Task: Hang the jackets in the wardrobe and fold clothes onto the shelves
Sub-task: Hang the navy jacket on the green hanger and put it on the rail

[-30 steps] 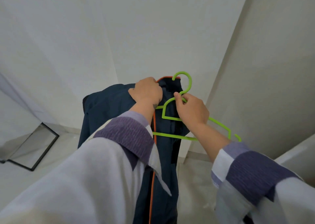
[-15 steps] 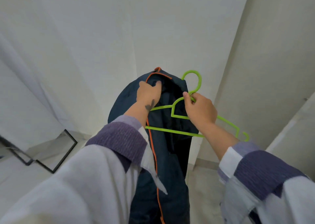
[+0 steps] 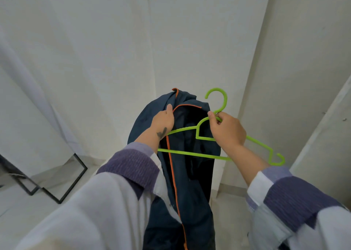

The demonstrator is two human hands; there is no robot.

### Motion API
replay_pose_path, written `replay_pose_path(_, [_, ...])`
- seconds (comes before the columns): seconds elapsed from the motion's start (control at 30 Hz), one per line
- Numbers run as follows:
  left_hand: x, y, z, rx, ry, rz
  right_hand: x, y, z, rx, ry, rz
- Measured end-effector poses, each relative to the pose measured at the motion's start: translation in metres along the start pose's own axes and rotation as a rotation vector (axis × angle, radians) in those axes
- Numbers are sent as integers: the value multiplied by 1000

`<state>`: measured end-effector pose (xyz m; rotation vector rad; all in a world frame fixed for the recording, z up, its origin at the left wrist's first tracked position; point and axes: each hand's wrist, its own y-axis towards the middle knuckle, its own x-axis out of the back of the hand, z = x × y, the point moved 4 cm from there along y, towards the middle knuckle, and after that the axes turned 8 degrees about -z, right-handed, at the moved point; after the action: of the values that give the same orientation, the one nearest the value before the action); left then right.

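Observation:
A dark navy jacket (image 3: 191, 173) with orange piping hangs down in front of me. My left hand (image 3: 163, 120) grips it by the collar edge, holding it open. My right hand (image 3: 227, 129) grips a bright green plastic hanger (image 3: 216, 97) at the base of its hook. The hanger's left arm reaches into the jacket's opening towards my left hand, and its right arm sticks out free past my right wrist.
White walls meet in a corner straight ahead. A black-framed mirror (image 3: 62, 181) leans on the floor at the lower left. A pale panel edge (image 3: 322, 126) rises at the right. Pale floor lies below.
The jacket has been lifted and opened at the collar. The hanger's left arm has moved further into the opening. The view has swung left, showing more of the mirror.

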<state>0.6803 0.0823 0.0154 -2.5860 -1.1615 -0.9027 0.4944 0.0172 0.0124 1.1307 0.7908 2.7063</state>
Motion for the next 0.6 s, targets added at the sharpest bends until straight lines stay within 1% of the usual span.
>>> replay_pose_path(0.07, [-2, 7, 2, 23, 69, 15, -1, 0, -1, -4, 9, 0])
replay_pose_path(0.13, [-4, 16, 3, -11, 170, 57, -4, 3, -2, -15, 16, -1])
replay_pose_path(0.17, [-4, 22, 3, -49, 210, 52, -7, 6, -3, -20, 20, -3])
replay_pose_path(0.23, [-3, 35, -2, -138, 243, -28, -13, 12, -4, -21, 22, -7])
replay_pose_path(0.3, [0, 49, -13, -187, 214, -168, -21, 20, -5, -6, 29, -9])
replay_pose_path(0.33, [0, 57, -20, -191, 187, -231, -25, 24, -5, -1, 33, -10])
replay_pose_path(0.4, [-6, 76, -32, -170, 193, -283, -33, 33, -7, 4, 43, -10])
replay_pose_path(0.43, [-12, 85, -35, -145, 250, -270, -38, 36, -7, 8, 51, -8])
replay_pose_path(0.5, [-29, 102, -32, -75, 366, -183, -49, 43, -9, 18, 69, 5])
replay_pose_path(0.53, [-38, 109, -28, -55, 395, -130, -54, 45, -10, 23, 77, 13])
replay_pose_path(0.6, [-54, 119, -18, -72, 391, -71, -63, 48, -14, 30, 80, 32])
